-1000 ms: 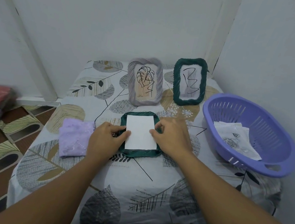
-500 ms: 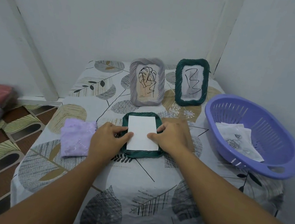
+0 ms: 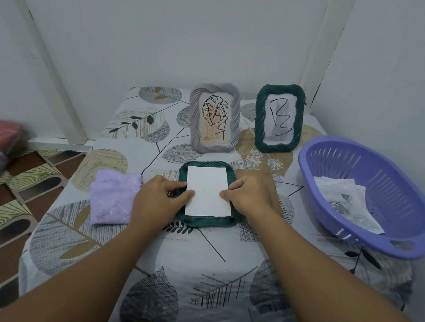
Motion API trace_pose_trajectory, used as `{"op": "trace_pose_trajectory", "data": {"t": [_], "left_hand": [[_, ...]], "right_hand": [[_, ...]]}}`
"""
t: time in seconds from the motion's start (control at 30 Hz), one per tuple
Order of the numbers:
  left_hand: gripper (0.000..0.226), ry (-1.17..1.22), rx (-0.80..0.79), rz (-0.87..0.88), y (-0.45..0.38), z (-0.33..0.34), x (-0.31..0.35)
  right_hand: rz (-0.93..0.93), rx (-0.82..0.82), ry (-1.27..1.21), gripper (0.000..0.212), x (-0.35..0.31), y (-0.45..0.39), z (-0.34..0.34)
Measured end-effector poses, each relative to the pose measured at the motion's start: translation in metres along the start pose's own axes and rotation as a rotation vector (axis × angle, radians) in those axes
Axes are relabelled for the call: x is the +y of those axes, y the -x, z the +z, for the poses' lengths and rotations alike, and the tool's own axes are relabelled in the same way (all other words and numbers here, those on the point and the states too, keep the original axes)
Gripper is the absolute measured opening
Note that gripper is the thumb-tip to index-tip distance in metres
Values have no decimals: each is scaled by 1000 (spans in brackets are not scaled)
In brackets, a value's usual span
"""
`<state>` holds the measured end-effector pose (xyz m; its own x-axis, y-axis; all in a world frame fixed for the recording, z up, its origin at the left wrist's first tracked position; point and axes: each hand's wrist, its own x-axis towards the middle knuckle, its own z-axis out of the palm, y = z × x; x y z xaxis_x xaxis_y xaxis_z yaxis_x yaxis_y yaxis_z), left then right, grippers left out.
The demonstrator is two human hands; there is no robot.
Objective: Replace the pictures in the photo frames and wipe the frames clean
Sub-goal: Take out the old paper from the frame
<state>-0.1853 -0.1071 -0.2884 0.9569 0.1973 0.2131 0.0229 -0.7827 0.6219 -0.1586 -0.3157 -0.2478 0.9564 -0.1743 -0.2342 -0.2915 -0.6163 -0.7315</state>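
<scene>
While both hands' fingers pinch the white rectangular card (image 3: 207, 191) on the dark green woven frame (image 3: 204, 221), face-down mid-tabletop, uneven pressure could crease it; the purple cloth (image 3: 112, 197) waits at 9 o'clock.

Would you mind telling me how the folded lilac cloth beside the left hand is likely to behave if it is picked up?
The folded lilac cloth looks soft and rumpled, so it would probably droop and unfold rather than keep its shape. It seems thin, so likely light. Lying flat on the leaf-print tablecloth, it should bunch rather than slide if pushed.
</scene>
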Motion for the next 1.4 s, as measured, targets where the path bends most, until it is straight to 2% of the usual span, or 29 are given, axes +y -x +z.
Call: {"op": "trace_pose_trajectory", "data": {"t": [0.1, 0.17, 0.23, 0.3, 0.5, 0.6, 0.7, 0.87, 1.13, 1.2, 1.4], "left_hand": [[41, 3, -5, 3, 1, -1, 0], [42, 1, -4, 5, 1, -1, 0], [44, 6, -4, 0, 2, -1, 1], [46, 14, -7, -6, 2, -1, 1], [49, 60, -30, -58, 2, -1, 8], [39, 154, -54, -180, -4, 0, 16], [17, 220, -93, -312, -12, 0, 25], [18, 297, -59, -415, -17, 3, 31], [23, 318, -7, -442, -18, 5, 32], [27, 286, -4, -413, -16, 4, 34], [19, 208, 32, -323, -5, 7, 41]], "right_hand": [[-63, 37, 90, 27, -1, 0, 2], [-185, 74, 241, 47, -1, 3, 3], [-299, 39, 389, 57, -2, 8, 3], [-311, -11, 452, 55, -3, 11, 4], [-263, -53, 428, 52, 3, 10, 7], [-263, -49, 395, 52, 3, 10, 7], [-260, -55, 379, 52, 4, 9, 7], [-259, -61, 375, 52, 5, 10, 7], [-258, -60, 349, 52, 7, 6, 8], [-255, -58, 346, 52, 8, 5, 10], [-257, -54, 347, 52, 9, 3, 11]]}}
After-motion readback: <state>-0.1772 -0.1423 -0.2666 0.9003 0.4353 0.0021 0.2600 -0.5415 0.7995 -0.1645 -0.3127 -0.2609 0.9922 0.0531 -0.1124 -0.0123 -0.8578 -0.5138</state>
